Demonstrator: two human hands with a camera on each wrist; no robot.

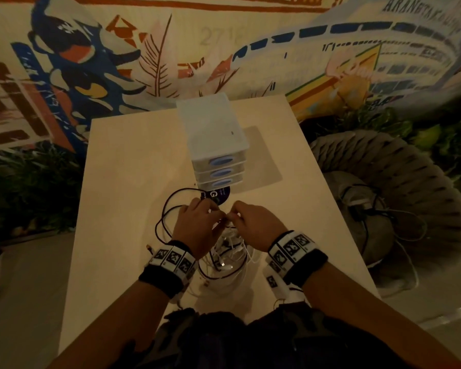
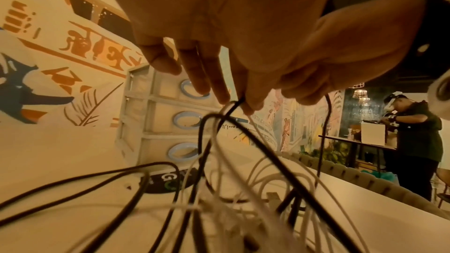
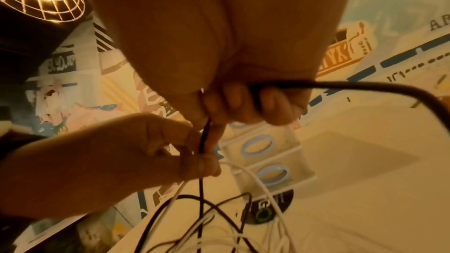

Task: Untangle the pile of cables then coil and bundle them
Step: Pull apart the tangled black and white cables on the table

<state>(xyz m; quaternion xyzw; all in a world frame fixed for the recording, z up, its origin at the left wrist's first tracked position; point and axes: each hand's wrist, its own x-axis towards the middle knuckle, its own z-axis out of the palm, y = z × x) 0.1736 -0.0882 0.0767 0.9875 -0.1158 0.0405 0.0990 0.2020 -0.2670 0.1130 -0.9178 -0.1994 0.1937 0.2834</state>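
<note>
A tangle of black and white cables (image 1: 224, 258) lies on the white table (image 1: 123, 187) below my two hands. Black loops (image 1: 168, 209) spread out to the left of it. My left hand (image 1: 201, 222) pinches a black cable (image 2: 233, 107) together with white strands, lifted above the heap. My right hand (image 1: 250, 219) sits right beside it, fingers curled round a black cable (image 3: 340, 84) that runs off to the right. In the right wrist view the same black cable (image 3: 202, 141) drops between both hands into the pile (image 3: 219, 222).
A small white three-drawer unit (image 1: 214, 145) with blue handles stands just behind the hands, on a grey mat (image 1: 264, 166). A round black sticker (image 1: 216, 195) lies in front of it. A woven chair (image 1: 383, 198) with more cables stands to the right. Another person (image 2: 414, 138) works far off.
</note>
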